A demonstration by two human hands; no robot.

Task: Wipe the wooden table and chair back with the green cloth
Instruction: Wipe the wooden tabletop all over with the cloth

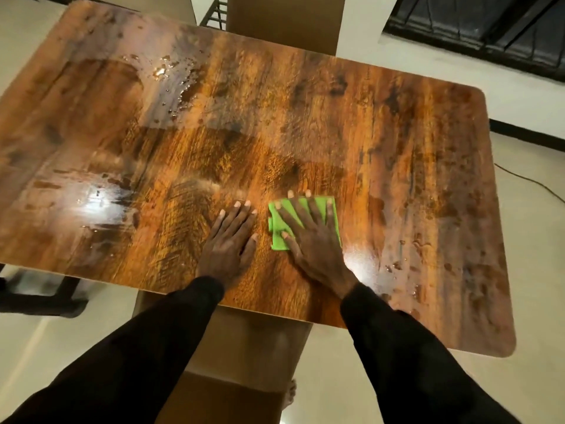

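Near the front of the wooden table (305, 117) the left hand (230, 240) is laid flat, fingers straight. Beside it the green cloth (275, 232), judged soft and limp, is pinned under the spread fingers of the right hand (312, 240). It is best pressed across its middle.

Mostly hidden under right hand (315, 243): green cloth (277, 237).

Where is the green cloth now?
Head view: green cloth on the wooden table, pressed flat under the right hand, just right of the left hand.
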